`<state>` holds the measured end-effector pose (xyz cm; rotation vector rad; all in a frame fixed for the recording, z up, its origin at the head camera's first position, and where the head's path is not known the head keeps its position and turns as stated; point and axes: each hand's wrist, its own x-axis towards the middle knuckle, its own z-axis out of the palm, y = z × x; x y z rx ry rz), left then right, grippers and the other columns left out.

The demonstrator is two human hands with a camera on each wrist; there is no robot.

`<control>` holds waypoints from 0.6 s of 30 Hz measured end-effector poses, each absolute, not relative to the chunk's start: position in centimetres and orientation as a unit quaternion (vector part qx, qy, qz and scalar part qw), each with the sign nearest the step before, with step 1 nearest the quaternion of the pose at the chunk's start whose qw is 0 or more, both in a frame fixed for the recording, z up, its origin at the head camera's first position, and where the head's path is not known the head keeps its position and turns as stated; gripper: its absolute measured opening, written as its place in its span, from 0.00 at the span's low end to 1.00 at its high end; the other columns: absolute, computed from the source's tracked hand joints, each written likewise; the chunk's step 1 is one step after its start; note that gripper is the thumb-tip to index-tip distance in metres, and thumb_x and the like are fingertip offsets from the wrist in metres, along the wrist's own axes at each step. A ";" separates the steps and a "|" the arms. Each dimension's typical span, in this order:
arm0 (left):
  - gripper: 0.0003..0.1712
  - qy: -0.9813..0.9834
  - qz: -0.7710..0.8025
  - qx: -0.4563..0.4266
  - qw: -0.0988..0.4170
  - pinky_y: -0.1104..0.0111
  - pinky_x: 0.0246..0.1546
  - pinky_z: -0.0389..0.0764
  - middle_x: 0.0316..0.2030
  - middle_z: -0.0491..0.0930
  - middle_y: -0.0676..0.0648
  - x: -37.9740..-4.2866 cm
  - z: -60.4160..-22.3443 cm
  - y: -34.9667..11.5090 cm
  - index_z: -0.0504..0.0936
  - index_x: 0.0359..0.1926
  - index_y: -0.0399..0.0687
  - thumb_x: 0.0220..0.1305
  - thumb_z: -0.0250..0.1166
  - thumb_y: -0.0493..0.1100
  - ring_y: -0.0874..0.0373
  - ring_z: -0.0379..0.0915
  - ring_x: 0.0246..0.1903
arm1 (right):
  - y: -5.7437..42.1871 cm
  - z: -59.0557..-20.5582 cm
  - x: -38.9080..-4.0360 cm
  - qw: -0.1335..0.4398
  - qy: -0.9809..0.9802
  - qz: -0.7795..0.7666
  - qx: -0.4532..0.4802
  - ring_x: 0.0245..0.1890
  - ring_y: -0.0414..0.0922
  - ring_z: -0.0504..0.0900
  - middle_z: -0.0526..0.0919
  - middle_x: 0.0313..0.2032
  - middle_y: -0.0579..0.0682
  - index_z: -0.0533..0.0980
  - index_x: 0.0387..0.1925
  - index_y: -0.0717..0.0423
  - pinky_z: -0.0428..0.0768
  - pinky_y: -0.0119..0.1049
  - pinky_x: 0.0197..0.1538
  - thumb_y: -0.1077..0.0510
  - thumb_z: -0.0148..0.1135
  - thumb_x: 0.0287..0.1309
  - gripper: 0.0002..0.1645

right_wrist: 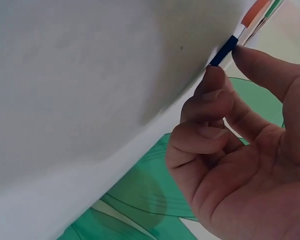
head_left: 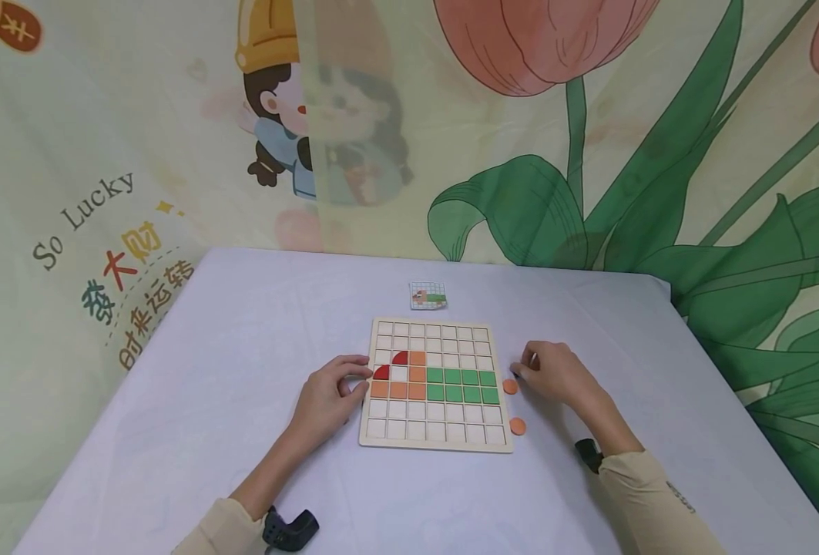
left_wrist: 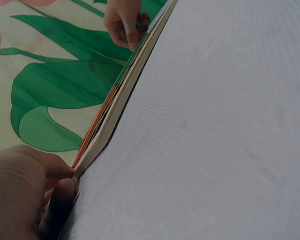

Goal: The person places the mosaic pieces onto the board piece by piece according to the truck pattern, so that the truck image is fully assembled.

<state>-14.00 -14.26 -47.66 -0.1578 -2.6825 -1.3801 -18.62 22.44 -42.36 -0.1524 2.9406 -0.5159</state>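
Observation:
A pale wooden grid board (head_left: 437, 438) lies on the table, bearing green square tiles (head_left: 461, 385), orange square tiles (head_left: 398, 390) and two red quarter-round tiles (head_left: 401, 358). The left hand (head_left: 331, 387) holds the board's left edge, index finger and thumb against the rim. Just off the right edge, the right hand (head_left: 551, 372) pinches a small flat dark blue piece (right_wrist: 223, 51) between thumb and index finger; its other fingers curl in toward the palm. Below that hand sits an orange disc (head_left: 510, 387), and a second orange disc (head_left: 517, 426) lies nearer the person.
A small card (head_left: 427, 296) printed with a similar coloured grid lies behind the board. White cloth (head_left: 263, 308) covers the table. At its back hangs a printed curtain (head_left: 374, 223) with flowers and a cartoon figure. Black straps circle both wrists.

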 end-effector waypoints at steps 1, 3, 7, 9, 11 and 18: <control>0.09 -0.886 -0.456 -0.053 0.060 0.75 0.23 0.66 0.59 0.87 0.50 -14.0 -47.7 -14.3 0.91 0.46 0.46 0.66 0.72 0.36 0.65 0.68 0.23 | 22.5 -42.3 -18.6 0.076 0.981 -0.172 -0.050 0.27 0.44 0.75 0.80 0.26 0.51 0.80 0.35 0.58 0.72 0.35 0.30 0.54 0.70 0.68 0.12; 0.09 -0.886 -0.457 -0.054 0.061 0.75 0.23 0.67 0.59 0.87 0.51 -14.0 -47.7 -14.3 0.91 0.46 0.46 0.65 0.72 0.36 0.65 0.68 0.23 | 22.6 -42.2 -18.5 0.077 0.981 -0.169 -0.048 0.27 0.45 0.75 0.81 0.27 0.51 0.80 0.36 0.58 0.73 0.35 0.30 0.54 0.69 0.68 0.12; 0.09 -0.886 -0.456 -0.058 0.064 0.75 0.23 0.67 0.59 0.87 0.51 -14.1 -47.7 -14.3 0.91 0.45 0.46 0.65 0.72 0.36 0.66 0.68 0.23 | 23.0 -42.1 -18.4 0.076 0.981 -0.174 -0.048 0.31 0.47 0.77 0.83 0.32 0.54 0.82 0.43 0.59 0.76 0.37 0.33 0.57 0.67 0.68 0.09; 0.09 -0.886 -0.456 -0.059 0.065 0.75 0.23 0.67 0.58 0.87 0.51 -14.1 -47.7 -14.3 0.92 0.45 0.46 0.65 0.72 0.36 0.67 0.68 0.23 | 23.1 -42.0 -18.4 0.078 0.980 -0.177 -0.054 0.34 0.48 0.78 0.84 0.35 0.55 0.82 0.47 0.59 0.78 0.38 0.35 0.61 0.65 0.67 0.09; 0.09 -0.885 -0.457 -0.060 0.065 0.75 0.23 0.67 0.58 0.87 0.51 -14.1 -47.7 -14.3 0.92 0.45 0.46 0.65 0.72 0.36 0.67 0.68 0.23 | 23.3 -42.0 -18.3 0.082 0.978 -0.178 -0.065 0.35 0.49 0.78 0.85 0.37 0.57 0.83 0.49 0.59 0.80 0.39 0.36 0.64 0.65 0.66 0.11; 0.09 -0.886 -0.456 -0.058 0.063 0.75 0.25 0.68 0.58 0.87 0.51 -14.1 -47.6 -14.3 0.92 0.45 0.46 0.64 0.72 0.36 0.66 0.68 0.24 | 23.4 -42.2 -18.3 0.106 0.976 -0.173 -0.085 0.37 0.49 0.78 0.85 0.38 0.56 0.84 0.49 0.57 0.82 0.39 0.39 0.64 0.69 0.65 0.12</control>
